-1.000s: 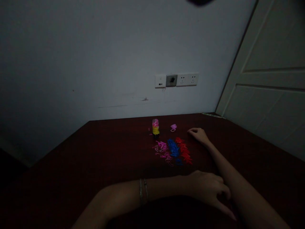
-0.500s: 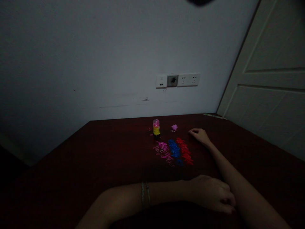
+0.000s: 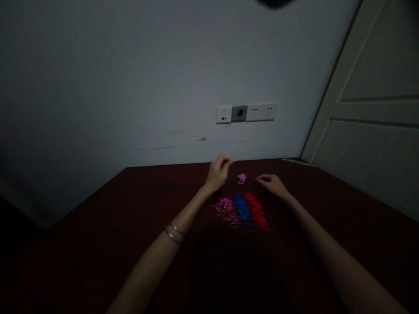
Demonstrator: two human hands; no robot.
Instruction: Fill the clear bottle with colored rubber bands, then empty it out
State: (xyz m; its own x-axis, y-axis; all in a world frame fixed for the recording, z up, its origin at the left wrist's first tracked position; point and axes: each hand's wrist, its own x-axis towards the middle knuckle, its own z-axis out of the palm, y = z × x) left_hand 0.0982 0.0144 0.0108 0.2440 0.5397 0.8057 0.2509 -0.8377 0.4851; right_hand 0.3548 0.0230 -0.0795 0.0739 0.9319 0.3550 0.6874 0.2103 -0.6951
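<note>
My left hand (image 3: 218,173) is raised near the table's back edge, its thumb and fingertips pinched together around something too small to make out; it hides the spot of the yellow and pink jar. On the table, my right hand (image 3: 272,184) rests with its thumb and index finger closed, and what they hold, if anything, is too small to tell. Between the hands lies a small pink item with a pale loop (image 3: 242,177). Nearer to me are side-by-side piles of small pink pieces (image 3: 229,211), blue pieces (image 3: 242,207) and red pieces (image 3: 257,213).
The dark red table (image 3: 157,196) meets a grey wall (image 3: 147,78) with a row of sockets (image 3: 247,113). A pale panelled door (image 3: 369,109) stands at the right. A flat strip (image 3: 297,162) lies at the back right corner.
My left hand has swung from beside my right forearm, near the front, up and back to the jar's spot, now covering it. My right hand has hardly moved.
</note>
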